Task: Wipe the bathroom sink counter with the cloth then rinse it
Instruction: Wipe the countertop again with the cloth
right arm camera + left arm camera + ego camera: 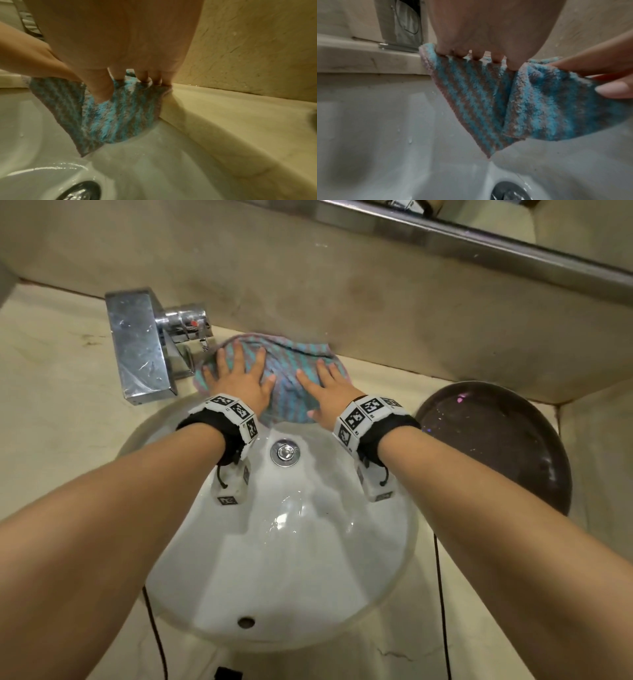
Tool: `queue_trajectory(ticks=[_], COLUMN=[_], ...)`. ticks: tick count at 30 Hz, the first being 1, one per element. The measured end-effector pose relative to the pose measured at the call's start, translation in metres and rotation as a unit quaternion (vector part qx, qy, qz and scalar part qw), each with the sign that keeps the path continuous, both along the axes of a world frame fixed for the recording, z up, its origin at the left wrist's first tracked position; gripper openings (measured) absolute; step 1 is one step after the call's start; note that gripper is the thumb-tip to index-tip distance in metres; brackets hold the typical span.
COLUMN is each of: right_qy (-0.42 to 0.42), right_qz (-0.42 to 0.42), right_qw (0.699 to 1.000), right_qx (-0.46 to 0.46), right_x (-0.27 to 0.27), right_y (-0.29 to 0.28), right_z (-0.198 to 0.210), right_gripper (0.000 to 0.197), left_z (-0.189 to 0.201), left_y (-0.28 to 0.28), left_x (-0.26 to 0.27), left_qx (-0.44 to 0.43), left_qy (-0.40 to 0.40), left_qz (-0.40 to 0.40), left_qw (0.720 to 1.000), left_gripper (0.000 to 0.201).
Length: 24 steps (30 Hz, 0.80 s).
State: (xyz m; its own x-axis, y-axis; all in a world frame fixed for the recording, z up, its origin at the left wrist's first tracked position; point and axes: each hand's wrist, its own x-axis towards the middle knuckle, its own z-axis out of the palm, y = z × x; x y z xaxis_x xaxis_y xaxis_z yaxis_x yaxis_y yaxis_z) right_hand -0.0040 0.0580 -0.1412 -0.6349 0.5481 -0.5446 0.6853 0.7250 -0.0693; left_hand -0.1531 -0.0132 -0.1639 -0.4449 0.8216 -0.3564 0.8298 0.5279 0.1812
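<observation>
Mid-wipe by the look of it: left hand (239, 385) and right hand (329, 392), fingers flat, pressing cloth (291, 364) on table (51, 364) strip behind sink (291, 559), upper centre; rinsing likely left.

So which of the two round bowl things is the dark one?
The dark bowl, sitting on the counter beside the right hand. The other round one is the white sink, with a drain inside.

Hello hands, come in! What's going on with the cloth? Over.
Left hand and right hand flat on cloth. Cloth on back counter, edge hanging into sink. Tap close left. Over.
</observation>
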Motion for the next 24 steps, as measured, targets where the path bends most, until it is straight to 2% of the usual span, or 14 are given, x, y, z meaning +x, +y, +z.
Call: queue_trajectory(ticks=[7,13,17,24], right_qy=[-0.041,-0.11,-0.123,-0.138], right_qz=[-0.061,-0.104,-0.104,-0.086], right_qw=[0.997,0.987,0.983,0.981], right_qx=[0.007,0.059,0.085,0.108], right_x=[0.054,0.091,0.098,0.095], right_y=[0.02,0.03,0.026,0.024], right_z=[0.006,0.011,0.009,0.009], right_gripper=[0.069,0.067,0.067,0.067], left_z=[0.006,0.008,0.006,0.009], left_y=[0.018,0.037,0.04,0.04], left_x=[0.04,0.083,0.096,0.089], left_qx=[-0.003,-0.017,-0.02,-0.025], left_qy=[-0.003,-0.015,-0.01,-0.01], left_qz=[-0.079,-0.142,-0.162,-0.205], left_qw=[0.997,0.99,0.987,0.978], left_gripper=[0.057,0.058,0.056,0.053])
